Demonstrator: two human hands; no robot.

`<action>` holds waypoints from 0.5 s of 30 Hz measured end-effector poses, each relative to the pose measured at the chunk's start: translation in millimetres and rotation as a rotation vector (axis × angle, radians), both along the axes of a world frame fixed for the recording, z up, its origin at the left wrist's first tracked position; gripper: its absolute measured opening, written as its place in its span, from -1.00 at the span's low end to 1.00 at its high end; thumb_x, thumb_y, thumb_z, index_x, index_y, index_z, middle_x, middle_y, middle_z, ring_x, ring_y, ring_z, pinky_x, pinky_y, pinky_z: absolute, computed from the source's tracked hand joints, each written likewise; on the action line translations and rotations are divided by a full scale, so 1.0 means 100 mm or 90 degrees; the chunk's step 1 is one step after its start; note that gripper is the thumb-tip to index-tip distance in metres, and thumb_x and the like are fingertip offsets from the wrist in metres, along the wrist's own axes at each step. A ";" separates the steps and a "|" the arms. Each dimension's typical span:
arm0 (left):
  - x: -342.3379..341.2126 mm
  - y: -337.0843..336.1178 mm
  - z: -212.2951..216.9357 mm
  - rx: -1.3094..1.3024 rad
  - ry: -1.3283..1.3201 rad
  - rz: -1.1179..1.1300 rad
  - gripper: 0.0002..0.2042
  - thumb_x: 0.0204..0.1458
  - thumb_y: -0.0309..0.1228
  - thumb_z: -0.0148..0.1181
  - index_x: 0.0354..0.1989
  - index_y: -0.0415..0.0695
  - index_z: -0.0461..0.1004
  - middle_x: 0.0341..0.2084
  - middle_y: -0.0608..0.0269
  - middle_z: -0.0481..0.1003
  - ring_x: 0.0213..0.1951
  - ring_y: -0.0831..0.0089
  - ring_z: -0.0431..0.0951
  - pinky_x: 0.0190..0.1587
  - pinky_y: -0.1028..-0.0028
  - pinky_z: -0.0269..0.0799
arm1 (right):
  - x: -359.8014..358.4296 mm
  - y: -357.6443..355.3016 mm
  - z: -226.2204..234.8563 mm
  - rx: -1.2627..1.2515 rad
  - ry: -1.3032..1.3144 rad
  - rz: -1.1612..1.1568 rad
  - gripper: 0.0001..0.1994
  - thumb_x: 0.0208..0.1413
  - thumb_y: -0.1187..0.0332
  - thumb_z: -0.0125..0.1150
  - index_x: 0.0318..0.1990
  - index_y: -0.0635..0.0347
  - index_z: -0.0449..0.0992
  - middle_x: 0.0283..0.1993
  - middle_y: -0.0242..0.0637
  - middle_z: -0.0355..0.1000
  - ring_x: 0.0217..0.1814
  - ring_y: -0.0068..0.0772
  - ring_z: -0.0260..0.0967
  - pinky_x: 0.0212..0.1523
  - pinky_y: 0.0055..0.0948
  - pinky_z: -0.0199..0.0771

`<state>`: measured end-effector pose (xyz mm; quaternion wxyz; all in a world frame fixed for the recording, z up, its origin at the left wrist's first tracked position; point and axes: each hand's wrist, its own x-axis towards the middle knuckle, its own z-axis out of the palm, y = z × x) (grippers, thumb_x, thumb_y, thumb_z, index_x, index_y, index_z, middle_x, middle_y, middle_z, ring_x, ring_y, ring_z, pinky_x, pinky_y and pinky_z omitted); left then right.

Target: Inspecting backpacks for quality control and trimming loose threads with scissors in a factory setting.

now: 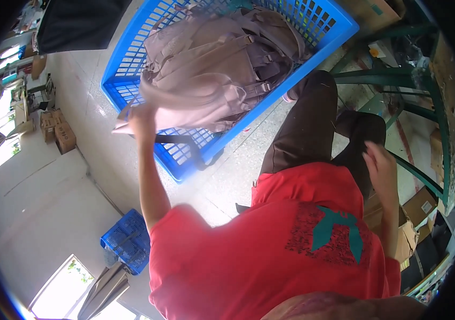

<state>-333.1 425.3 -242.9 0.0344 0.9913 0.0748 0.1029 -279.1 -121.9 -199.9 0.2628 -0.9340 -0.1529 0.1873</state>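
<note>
My left hand [142,118] reaches to the near left corner of a large blue plastic basket [270,109]. Its fingers are closed on a pinkish-beige backpack [185,109], partly smeared by motion, with a dark strap [177,140] hanging over the basket's rim. Under and behind it lie several similar backpacks [201,56] with straps and buckles, heaped in the basket. Where one bag ends and another begins is hard to tell. My right hand [381,162] hangs beside my right leg, its fingers loosely bent and apart, with nothing visible in them.
A green metal table frame [382,80] stands close on my right, with cardboard boxes [419,205] beneath. A black item [81,24] is at the far left. Cardboard boxes [59,130] and another blue basket [127,240] stand along the left wall.
</note>
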 end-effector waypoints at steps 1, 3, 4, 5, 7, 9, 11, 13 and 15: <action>-0.07 -0.06 0.21 -0.072 -0.067 0.010 -0.95 -0.20 -0.50 0.07 -0.53 -0.17 0.44 -0.55 0.18 0.44 -0.45 0.29 0.39 -0.31 0.34 0.28 | 0.09 0.14 0.00 0.031 -0.032 0.040 -0.76 -0.09 0.50 0.03 -0.19 0.27 0.34 -0.38 -0.09 0.33 -0.39 -0.13 0.32 -0.40 -0.34 0.29; -0.09 -0.35 0.72 -0.161 -0.128 0.047 -0.95 -0.19 -0.54 0.09 -0.50 -0.22 0.43 -0.60 0.24 0.42 -0.46 0.40 0.37 -0.31 0.42 0.26 | 0.28 0.44 -0.04 0.116 -0.029 0.080 -0.75 -0.10 0.47 0.06 -0.19 0.27 0.34 -0.35 -0.09 0.34 -0.35 -0.14 0.33 -0.37 -0.35 0.31; -0.20 -0.37 0.93 -0.202 -0.146 0.075 -0.93 -0.19 -0.57 0.09 -0.48 -0.24 0.43 -0.60 0.28 0.41 -0.45 0.47 0.35 -0.32 0.48 0.24 | 0.35 0.62 -0.05 0.170 0.005 0.069 -0.69 -0.13 0.45 0.10 -0.15 0.27 0.32 -0.30 -0.08 0.34 -0.29 -0.14 0.33 -0.32 -0.36 0.32; -0.29 -0.40 1.10 -0.244 -0.166 0.099 -0.92 -0.19 -0.59 0.09 -0.46 -0.26 0.44 -0.60 0.32 0.40 -0.43 0.54 0.33 -0.32 0.55 0.21 | 0.42 0.78 -0.06 0.222 0.036 0.057 -0.63 -0.15 0.42 0.14 -0.11 0.26 0.30 -0.25 -0.07 0.33 -0.24 -0.14 0.33 -0.27 -0.38 0.33; -0.17 -0.60 1.34 -0.471 -0.283 0.078 -0.88 -0.19 -0.63 0.07 -0.41 -0.29 0.44 -0.55 0.36 0.39 -0.41 0.62 0.30 -0.31 0.64 0.17 | 0.52 0.91 -0.16 0.367 -0.093 0.085 -0.45 -0.20 0.38 0.23 0.02 0.21 0.21 -0.15 -0.16 0.31 -0.16 -0.34 0.30 -0.22 -0.43 0.30; -0.07 -0.81 1.54 -0.635 -0.313 0.031 -0.79 -0.22 -0.65 0.07 -0.32 -0.30 0.45 -0.45 0.28 0.43 -0.37 0.56 0.36 -0.18 0.60 0.20 | 0.56 1.01 -0.20 0.502 0.003 -0.011 -0.35 -0.28 0.27 0.32 0.02 0.29 0.17 -0.11 -0.05 0.28 -0.05 -0.28 0.26 -0.13 -0.41 0.26; 0.06 -1.11 1.58 -0.768 -0.394 -0.025 -0.92 -0.15 -0.59 0.09 -0.43 -0.23 0.45 -0.62 0.47 0.37 -0.52 0.70 0.30 -0.38 0.70 0.20 | 0.59 1.06 -0.23 0.598 0.013 -0.003 -0.32 -0.31 0.29 0.36 0.01 0.31 0.17 -0.13 -0.12 0.30 -0.09 -0.39 0.26 -0.16 -0.45 0.28; 0.11 -1.35 1.53 -0.888 -0.376 -0.071 -0.85 -0.10 -0.52 0.08 -0.30 -0.22 0.40 -0.37 0.30 0.43 -0.30 0.56 0.38 -0.16 0.54 0.27 | 0.53 0.97 0.22 0.671 0.384 0.015 -0.34 -0.34 0.36 0.37 0.00 0.32 0.20 -0.18 -0.22 0.33 -0.16 -0.46 0.28 -0.22 -0.49 0.31; 0.29 -1.74 1.35 -0.979 -0.374 -0.019 -0.84 -0.07 -0.51 0.06 -0.27 -0.21 0.40 -0.28 0.27 0.42 -0.22 0.49 0.37 -0.09 0.47 0.25 | 0.41 0.82 0.34 0.696 0.242 -0.038 -0.47 -0.35 0.41 0.37 -0.12 0.32 0.32 -0.29 -0.32 0.38 -0.28 -0.54 0.29 -0.29 -0.55 0.32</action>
